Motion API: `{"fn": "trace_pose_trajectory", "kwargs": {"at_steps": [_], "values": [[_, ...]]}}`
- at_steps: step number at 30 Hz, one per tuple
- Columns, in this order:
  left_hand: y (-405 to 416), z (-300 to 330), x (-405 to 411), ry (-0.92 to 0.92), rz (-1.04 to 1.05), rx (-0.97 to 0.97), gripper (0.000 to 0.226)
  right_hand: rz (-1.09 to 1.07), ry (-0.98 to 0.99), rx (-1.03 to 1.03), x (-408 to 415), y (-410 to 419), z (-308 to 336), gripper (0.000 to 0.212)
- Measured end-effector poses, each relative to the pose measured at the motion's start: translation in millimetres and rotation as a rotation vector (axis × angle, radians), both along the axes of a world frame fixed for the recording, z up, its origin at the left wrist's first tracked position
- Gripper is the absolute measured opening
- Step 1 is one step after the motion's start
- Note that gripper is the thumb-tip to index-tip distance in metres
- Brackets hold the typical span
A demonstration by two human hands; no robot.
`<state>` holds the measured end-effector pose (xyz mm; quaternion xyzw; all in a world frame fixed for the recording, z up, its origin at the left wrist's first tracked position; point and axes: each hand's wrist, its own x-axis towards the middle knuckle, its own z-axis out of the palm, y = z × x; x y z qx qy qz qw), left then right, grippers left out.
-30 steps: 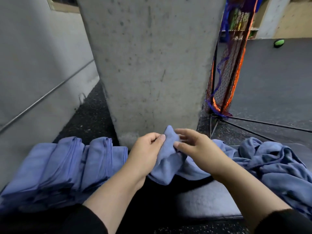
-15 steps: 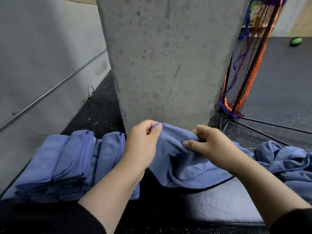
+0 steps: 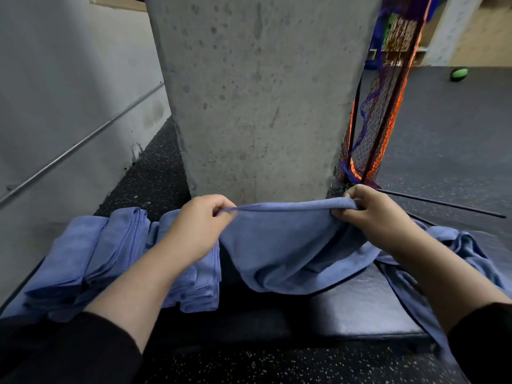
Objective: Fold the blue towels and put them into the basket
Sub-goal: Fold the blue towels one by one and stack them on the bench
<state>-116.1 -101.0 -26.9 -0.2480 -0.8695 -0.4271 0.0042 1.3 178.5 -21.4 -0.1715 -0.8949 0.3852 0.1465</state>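
Concrete pillar (image 3: 260, 92) looming behind, you are pinching the towel (image 3: 288, 245) at frame centre: left hand (image 3: 199, 220) and right hand (image 3: 371, 212) level, its top edge stretching left-right between curled fingers.

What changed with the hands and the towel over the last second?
The left hand and right hand moved apart, stretching the blue towel from a bunched clump into a taut top edge, each keeping its grip on one end. The folded towels on the left and the loose pile on the right stayed put.
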Motion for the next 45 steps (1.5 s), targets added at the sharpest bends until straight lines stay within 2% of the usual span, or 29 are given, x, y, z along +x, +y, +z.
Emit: {"fn": "trace_pose_trajectory", "kwargs": {"at_steps": [3,6,9,11,14,18,22,26,30,34,38,40,41,43,44,45], "values": [[-7,-4,3,-0.053,0.054,0.123,0.024,0.016,-0.055,0.106,15,0,2,0.012],[-16,-7,18,-0.234,0.007,0.396,0.027,0.004,-0.082,0.197,36,-4,6,0.023],[-23,-2,35,-0.394,-0.001,0.601,0.026,-0.064,0.032,-0.009,60,-13,14,0.022],[-28,10,46,-0.429,0.043,0.654,0.028,-0.068,0.124,-0.241,75,-20,21,0.014],[-34,33,56,-0.436,0.103,0.717,0.024,-0.034,0.237,-0.534,95,-29,36,0.015],[-36,64,69,-0.413,0.137,0.756,0.021,-0.069,0.34,-0.57,114,-45,69,0.007],[-36,104,68,-0.268,0.133,0.805,0.022,-0.058,0.452,-0.588,127,-49,101,0.01],[-31,112,56,-0.192,0.132,0.665,0.044,-0.108,0.423,-0.515,127,-47,102,0.012],[-22,84,59,-0.169,0.144,0.441,0.026,-0.143,0.307,-0.518,121,-41,67,0.015],[-6,35,43,-0.147,0.166,0.274,0.03,-0.188,0.239,-0.557,109,-27,15,0.019],[24,19,12,-0.146,0.161,0.232,0.026,-0.238,0.224,-0.588,71,-5,-8,0.019],[47,27,-17,-0.174,0.169,0.286,0.013,-0.293,0.267,-0.567,37,16,-5,0.022],[59,27,-36,-0.212,0.187,0.316,0.02,-0.323,0.275,-0.528,20,26,0,0.024],[79,25,-58,-0.29,0.235,0.318,0.061,-0.343,0.239,-0.397,-8,45,-2,0.04],[86,20,-56,-0.315,0.228,0.302,0.07,-0.33,0.175,-0.331,-16,54,-10,0.048],[92,11,-47,-0.325,0.197,0.276,0.069,-0.321,0.08,-0.261,-17,56,-20,0.048]]}}
